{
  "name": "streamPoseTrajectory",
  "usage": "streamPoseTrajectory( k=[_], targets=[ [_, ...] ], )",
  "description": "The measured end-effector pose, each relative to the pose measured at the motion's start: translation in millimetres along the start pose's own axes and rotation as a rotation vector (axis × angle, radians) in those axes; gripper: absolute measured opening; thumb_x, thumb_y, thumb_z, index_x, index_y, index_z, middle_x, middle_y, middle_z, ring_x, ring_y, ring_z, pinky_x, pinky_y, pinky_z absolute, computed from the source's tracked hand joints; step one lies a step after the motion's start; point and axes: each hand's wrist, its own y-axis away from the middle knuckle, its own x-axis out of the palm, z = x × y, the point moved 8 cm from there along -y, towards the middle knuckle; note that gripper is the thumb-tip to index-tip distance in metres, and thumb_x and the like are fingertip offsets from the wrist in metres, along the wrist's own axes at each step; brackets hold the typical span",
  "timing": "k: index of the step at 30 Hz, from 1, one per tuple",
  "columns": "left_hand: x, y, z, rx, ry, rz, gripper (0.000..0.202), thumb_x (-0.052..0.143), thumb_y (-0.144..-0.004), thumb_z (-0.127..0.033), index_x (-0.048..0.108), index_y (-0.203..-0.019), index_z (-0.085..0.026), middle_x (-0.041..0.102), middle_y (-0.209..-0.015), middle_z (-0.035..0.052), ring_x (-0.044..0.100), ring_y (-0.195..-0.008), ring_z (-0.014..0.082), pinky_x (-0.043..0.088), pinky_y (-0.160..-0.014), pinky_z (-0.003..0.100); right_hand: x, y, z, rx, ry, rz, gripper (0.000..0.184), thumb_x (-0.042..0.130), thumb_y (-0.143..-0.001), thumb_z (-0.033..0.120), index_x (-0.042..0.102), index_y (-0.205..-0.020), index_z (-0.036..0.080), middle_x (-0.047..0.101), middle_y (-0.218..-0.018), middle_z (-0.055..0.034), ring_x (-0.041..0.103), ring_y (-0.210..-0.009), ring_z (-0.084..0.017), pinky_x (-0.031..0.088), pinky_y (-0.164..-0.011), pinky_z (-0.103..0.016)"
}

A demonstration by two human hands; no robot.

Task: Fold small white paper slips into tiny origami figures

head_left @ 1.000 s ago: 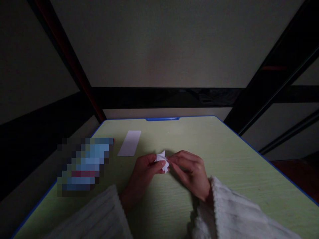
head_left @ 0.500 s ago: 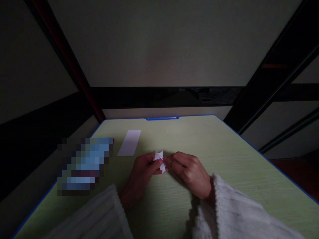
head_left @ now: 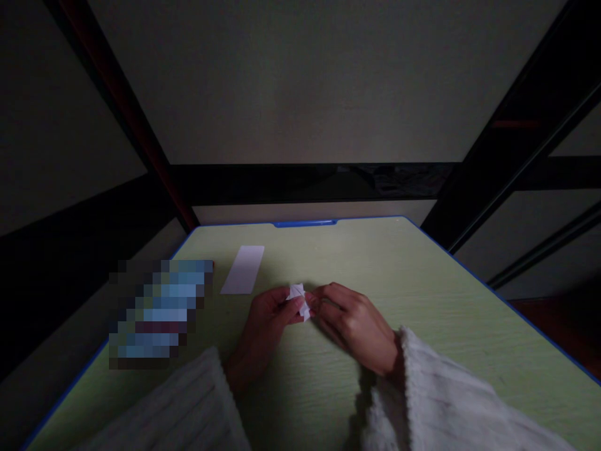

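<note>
A small piece of folded white paper [head_left: 297, 290] with pointed corners is held between my two hands, over the middle of the table. My left hand [head_left: 268, 319] is closed on its left side, the thumb lying across the folds. On the right edge, the fingertips of my right hand [head_left: 353, 321] pinch the paper, and the other fingers are curled. Part of the paper is hidden behind the thumb and fingers.
A flat white rectangle of paper [head_left: 243, 269] lies beyond my left hand. Farther left is a blurred-out bluish object [head_left: 162, 310]. The pale green tabletop [head_left: 422, 275] has a blue rim and a blue handle [head_left: 305, 223] at its far edge, with a panelled surface behind.
The folded paper has turned slightly and shifted a little up and left between my fingers. My right hand has moved slightly with it, and both hands keep their grip.
</note>
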Motion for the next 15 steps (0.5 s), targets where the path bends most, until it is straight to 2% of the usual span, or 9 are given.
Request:
streamPoseTrajectory(
  k=[8,11,13,15],
  targets=[
    [-0.5,1,-6,-0.021,-0.052,-0.036,0.009,0.058,-0.062,-0.02,0.062,-0.062,-0.012,0.061,-0.055,-0.0003,0.054,-0.055,0.011,0.043,-0.054,0.02,4,1,-1,-0.015,-0.065,0.057,0.024,0.038,-0.079,0.016,0.059,-0.067,0.011,0.056,-0.069,-0.0081,0.051,-0.065,-0.016,0.045,-0.058,-0.027],
    [-3.6,0,-6,0.0,-0.097,-0.067,0.007,0.058,-0.06,-0.019,0.061,-0.059,-0.013,0.059,-0.052,-0.0011,0.053,-0.053,0.011,0.042,-0.053,0.02,5,2,-1,-0.002,-0.157,0.053,0.021,0.039,-0.078,0.015,0.058,-0.07,0.011,0.057,-0.073,-0.0092,0.051,-0.067,-0.017,0.045,-0.061,-0.029],
    [-7.4,-1,-7,0.024,-0.136,-0.099,0.008,0.057,-0.061,-0.02,0.06,-0.058,-0.013,0.058,-0.051,-0.0019,0.051,-0.051,0.0105,0.041,-0.051,0.02,3,2,-6,0.078,-0.334,-0.004,0.017,0.041,-0.076,0.013,0.058,-0.075,0.012,0.058,-0.079,-0.0091,0.051,-0.072,-0.016,0.044,-0.066,-0.029],
    [-10.7,-1,-9,0.052,-0.162,-0.126,0.008,0.056,-0.061,-0.02,0.06,-0.059,-0.013,0.058,-0.051,-0.0023,0.051,-0.051,0.0106,0.04,-0.051,0.019,3,4,-18,0.258,-0.596,-0.083,0.014,0.044,-0.074,0.012,0.057,-0.079,0.013,0.057,-0.082,-0.0075,0.052,-0.075,-0.014,0.044,-0.069,-0.028]
  ],
)
